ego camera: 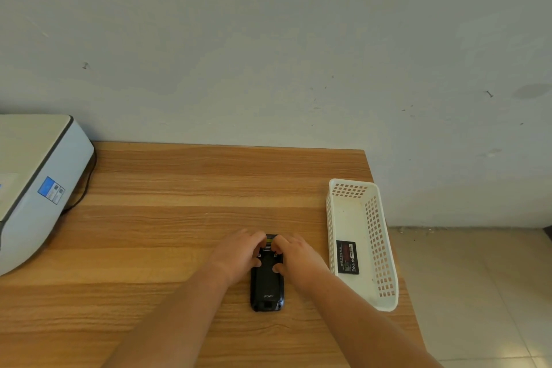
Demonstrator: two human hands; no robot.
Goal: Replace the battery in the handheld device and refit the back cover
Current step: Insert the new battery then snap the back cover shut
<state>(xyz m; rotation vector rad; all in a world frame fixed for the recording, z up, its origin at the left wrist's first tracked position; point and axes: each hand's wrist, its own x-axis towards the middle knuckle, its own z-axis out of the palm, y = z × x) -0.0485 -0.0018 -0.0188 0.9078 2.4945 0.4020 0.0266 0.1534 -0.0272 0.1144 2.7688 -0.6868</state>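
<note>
A black handheld device (266, 287) lies face down on the wooden table (179, 218), its back cover on and its far end pointing at the wall. My left hand (239, 252) grips the device's far left side, thumb on the back. My right hand (294, 254) grips the far right side, thumb pressing the cover. The fingertips of both hands meet over the device's far end, where a yellow strip shows. A black battery (347, 257) with a red label lies flat in the white basket (379, 248).
The white perforated plastic basket sits at the table's right edge, close to my right hand. A white printer-like machine (35, 185) with a black cable stands at the far left. The table's back edge meets a grey wall; tiled floor lies to the right.
</note>
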